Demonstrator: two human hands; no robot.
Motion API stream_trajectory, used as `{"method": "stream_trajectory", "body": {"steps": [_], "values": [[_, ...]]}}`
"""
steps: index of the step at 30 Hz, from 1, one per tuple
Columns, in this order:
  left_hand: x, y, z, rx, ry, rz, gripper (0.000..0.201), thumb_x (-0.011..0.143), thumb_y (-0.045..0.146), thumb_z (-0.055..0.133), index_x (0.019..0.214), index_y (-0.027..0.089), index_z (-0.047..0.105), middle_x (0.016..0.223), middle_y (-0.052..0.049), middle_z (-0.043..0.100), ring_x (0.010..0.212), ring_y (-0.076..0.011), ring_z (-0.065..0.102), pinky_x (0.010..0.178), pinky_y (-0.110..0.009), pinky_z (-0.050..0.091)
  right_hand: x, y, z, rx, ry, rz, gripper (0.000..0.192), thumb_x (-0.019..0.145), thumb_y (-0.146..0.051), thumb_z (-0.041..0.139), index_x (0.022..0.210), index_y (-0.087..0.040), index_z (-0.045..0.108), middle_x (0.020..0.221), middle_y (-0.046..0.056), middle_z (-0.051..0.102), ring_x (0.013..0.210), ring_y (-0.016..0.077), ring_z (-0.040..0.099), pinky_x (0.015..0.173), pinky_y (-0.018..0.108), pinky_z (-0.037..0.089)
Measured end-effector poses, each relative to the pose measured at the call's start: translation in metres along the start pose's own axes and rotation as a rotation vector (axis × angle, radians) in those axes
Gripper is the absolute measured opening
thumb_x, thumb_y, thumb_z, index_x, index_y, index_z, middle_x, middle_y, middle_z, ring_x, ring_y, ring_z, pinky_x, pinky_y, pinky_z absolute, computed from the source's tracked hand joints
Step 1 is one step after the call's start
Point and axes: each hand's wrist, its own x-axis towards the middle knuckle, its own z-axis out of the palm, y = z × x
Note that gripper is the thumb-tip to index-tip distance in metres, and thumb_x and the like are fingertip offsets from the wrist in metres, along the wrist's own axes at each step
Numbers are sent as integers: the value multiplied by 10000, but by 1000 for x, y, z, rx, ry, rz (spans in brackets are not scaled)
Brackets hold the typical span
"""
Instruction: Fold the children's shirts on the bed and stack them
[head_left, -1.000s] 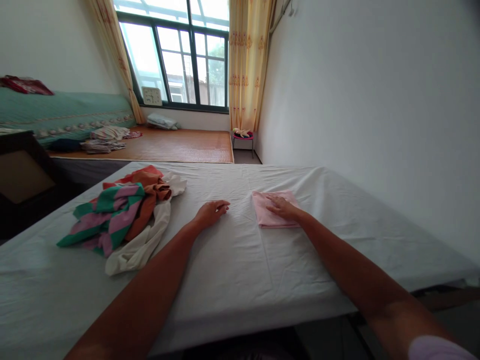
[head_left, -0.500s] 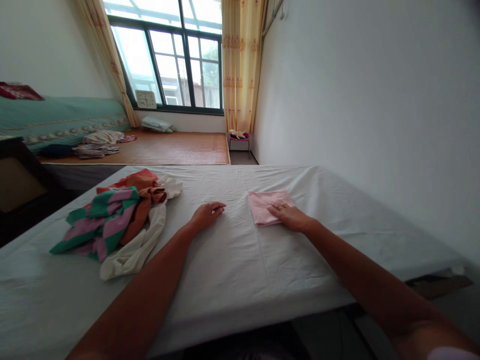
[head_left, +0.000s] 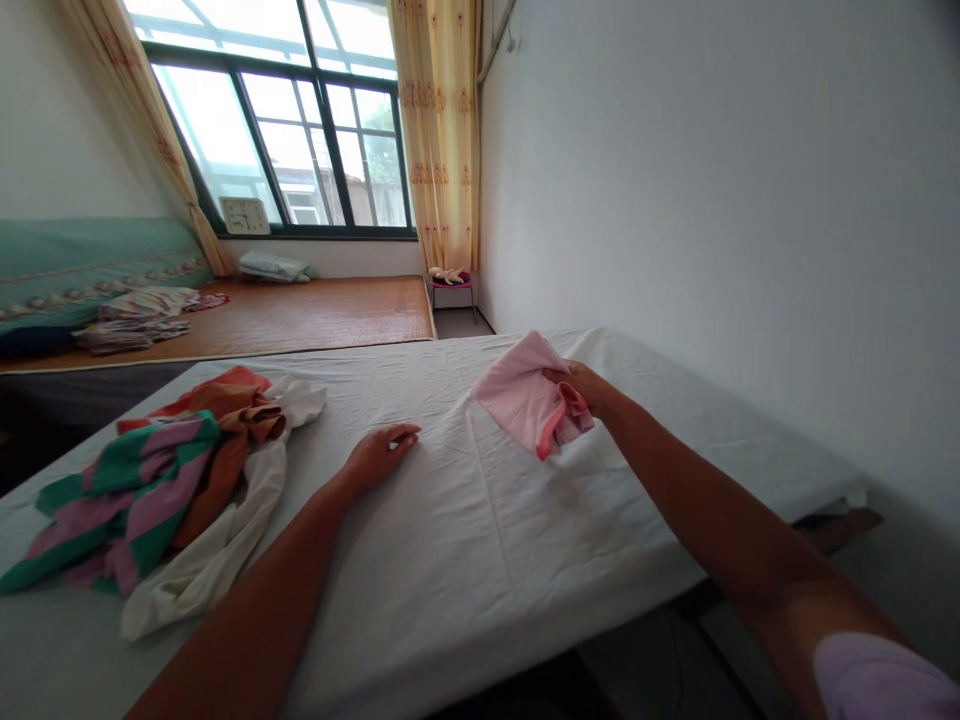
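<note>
My right hand grips a folded pink cloth and holds it lifted a little above the white sheet that covers the table. The cloth hangs tilted, with a darker pink edge showing at its lower corner. My left hand rests palm down on the sheet, fingers loosely apart, holding nothing. It lies between the pink cloth and a heap of clothes at the left.
The heap holds a green and pink striped garment, an orange one and a white one. A white wall runs close along the right. Beyond the table are a wooden platform with folded clothes, a small pink stool and a curtained window.
My right hand was pressing the pink cloth flat on the sheet; now it has gripped the cloth and raised it off the sheet. My left hand stays on the sheet.
</note>
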Motion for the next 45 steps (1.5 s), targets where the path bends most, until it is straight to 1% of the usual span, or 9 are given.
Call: {"method": "stream_trajectory", "body": {"steps": [6,11,14,20,26,32,38,42,45], "values": [[1,-3,1,-29,7,-27,432,843,528,469,1098,261,694,1086,-31,722,983,-232,654,879,-321,500,8,-11,-101,-59,179,-5,460,667,-457,770,979,-152,624,794,49,679,628,161,605,571,281,502],[2,-5,2,-17,-2,-38,436,854,526,461,1111,257,689,1110,-31,716,1014,-234,653,884,-317,499,4,-13,-203,-685,588,180,513,745,-473,695,1074,-86,616,1090,209,665,935,277,645,764,380,525],[2,-5,2,-15,0,-32,439,853,532,458,1109,261,690,1111,-30,716,1026,-237,651,915,-327,488,4,1,-222,-1015,711,142,509,841,-444,580,1222,-108,564,1282,215,585,1162,312,560,939,443,457],[1,0,3,-8,13,-43,439,844,516,454,1097,251,695,1099,-41,717,1013,-237,649,915,-341,493,-3,68,-171,-1313,205,132,456,885,-408,452,1301,-248,549,1392,112,535,1283,258,490,1072,461,361],[-8,8,2,-2,22,14,376,863,406,453,1083,237,707,1094,-50,712,982,-222,645,908,-332,483,9,95,-128,-1495,83,202,452,835,-319,487,1237,-151,606,1323,220,564,1261,341,497,1032,549,361],[-14,22,-11,208,45,-23,310,867,262,472,1061,297,712,1080,-33,702,999,-231,630,866,-332,474,33,69,-4,-1392,-107,-145,429,871,-341,493,1278,-246,586,1318,98,600,1230,285,520,1006,456,417],[-36,16,-89,366,269,-193,289,866,233,486,1049,225,708,1136,-97,661,1105,-276,573,956,-375,420,12,69,106,-1335,-401,-362,369,881,-302,499,1228,-254,617,1291,79,616,1182,271,542,948,428,451],[-84,-9,-148,655,423,-501,385,894,359,446,1165,143,616,1258,-189,578,1205,-342,496,976,-445,401,5,83,115,-1255,-314,-438,365,911,-300,459,1240,-242,604,1348,73,577,1241,265,479,946,429,452],[-123,-31,-169,766,267,-746,553,841,508,503,1238,126,546,1263,-215,567,1173,-373,516,904,-449,440,6,94,107,-1153,-260,-469,351,929,-311,434,1226,-255,613,1323,51,600,1227,248,492,967,432,444]]}}
